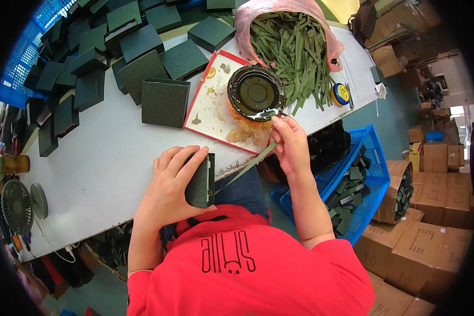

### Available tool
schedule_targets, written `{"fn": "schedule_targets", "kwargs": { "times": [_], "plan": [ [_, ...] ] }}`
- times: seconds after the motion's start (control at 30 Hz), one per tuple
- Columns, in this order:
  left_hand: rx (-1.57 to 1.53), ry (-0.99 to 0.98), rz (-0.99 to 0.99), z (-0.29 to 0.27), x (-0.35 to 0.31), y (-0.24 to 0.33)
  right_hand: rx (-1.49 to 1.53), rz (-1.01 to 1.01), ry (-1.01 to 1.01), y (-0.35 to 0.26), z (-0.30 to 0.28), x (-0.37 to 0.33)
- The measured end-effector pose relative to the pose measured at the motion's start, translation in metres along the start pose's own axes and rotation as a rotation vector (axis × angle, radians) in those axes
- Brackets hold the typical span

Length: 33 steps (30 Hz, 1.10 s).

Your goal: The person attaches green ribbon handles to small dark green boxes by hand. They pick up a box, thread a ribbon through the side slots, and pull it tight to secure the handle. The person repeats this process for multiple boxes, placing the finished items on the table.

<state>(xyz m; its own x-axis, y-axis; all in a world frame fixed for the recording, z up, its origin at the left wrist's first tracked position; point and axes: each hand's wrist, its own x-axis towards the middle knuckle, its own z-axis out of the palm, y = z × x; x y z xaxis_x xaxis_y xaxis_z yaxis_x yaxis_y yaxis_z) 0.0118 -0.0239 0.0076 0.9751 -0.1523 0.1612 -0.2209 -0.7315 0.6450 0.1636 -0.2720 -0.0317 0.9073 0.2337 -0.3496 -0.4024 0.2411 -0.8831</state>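
- the left hand (pixel 168 187) lies near the desk (pixel 105 158) edge at about 7 o'clock of the view, fingers wrapped over a small dark green box (pixel 200 181) and clamped on it; the box stands on its side, its open face turned to 3 o'clock.
- the right hand (pixel 289 145) sits just past centre toward 4 o'clock, thumb and fingers pinched together on a long green strip (pixel 247 167).
- the strip slants from the right hand down toward 7 o'clock, its lower end close to the box; whether it touches the box cannot be told.
- right above the right hand, at 12 o'clock from it, a round black pot (pixel 256 93) stands on a red-edged white board (pixel 213 105) smeared with yellowish glue; the fingertips are near the pot's rim.
- at 1 o'clock of the pot a pink bag (pixel 245 21) lies open, full of loose green strips (pixel 292 52).
- a small round yellow-and-blue tin (pixel 341 94) lies at 3 o'clock of the pot.
- one larger green box (pixel 166 102) stands just beside the board at its 9 o'clock; a heap of green boxes (pixel 89 58) fills the desk toward 10 and 11 o'clock.
- a blue crate (pixel 371 152) with dark pieces stands off the desk at 4 o'clock.
- a small fan (pixel 17 206) sits at 8 o'clock.
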Motion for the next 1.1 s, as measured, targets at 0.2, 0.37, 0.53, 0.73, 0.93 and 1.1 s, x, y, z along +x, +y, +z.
{"fn": "schedule_targets", "kwargs": {
  "times": [0.2, 0.37, 0.53, 0.73, 0.93, 1.1],
  "plan": [
    [-0.002, -0.004, -0.012, -0.001, 0.000, 0.001, 0.037, -0.024, -0.017, 0.002, -0.004, -0.002],
    [-0.001, 0.016, -0.006, -0.003, -0.002, -0.002, 0.065, -0.120, 0.049, -0.003, 0.006, -0.026],
    [-0.068, 0.026, 0.046, -0.006, -0.001, -0.003, -0.067, -0.054, -0.199, 0.005, 0.012, -0.053],
    [-0.156, 0.027, 0.085, -0.004, -0.003, -0.004, -0.226, 0.196, -0.438, 0.003, 0.043, -0.067],
    [-0.152, 0.002, 0.106, -0.006, -0.003, -0.003, -0.324, 0.239, -0.476, 0.009, 0.050, -0.062],
    [-0.149, 0.005, 0.129, -0.006, -0.003, -0.003, -0.347, 0.238, -0.474, 0.011, 0.053, -0.060]
  ]
}}
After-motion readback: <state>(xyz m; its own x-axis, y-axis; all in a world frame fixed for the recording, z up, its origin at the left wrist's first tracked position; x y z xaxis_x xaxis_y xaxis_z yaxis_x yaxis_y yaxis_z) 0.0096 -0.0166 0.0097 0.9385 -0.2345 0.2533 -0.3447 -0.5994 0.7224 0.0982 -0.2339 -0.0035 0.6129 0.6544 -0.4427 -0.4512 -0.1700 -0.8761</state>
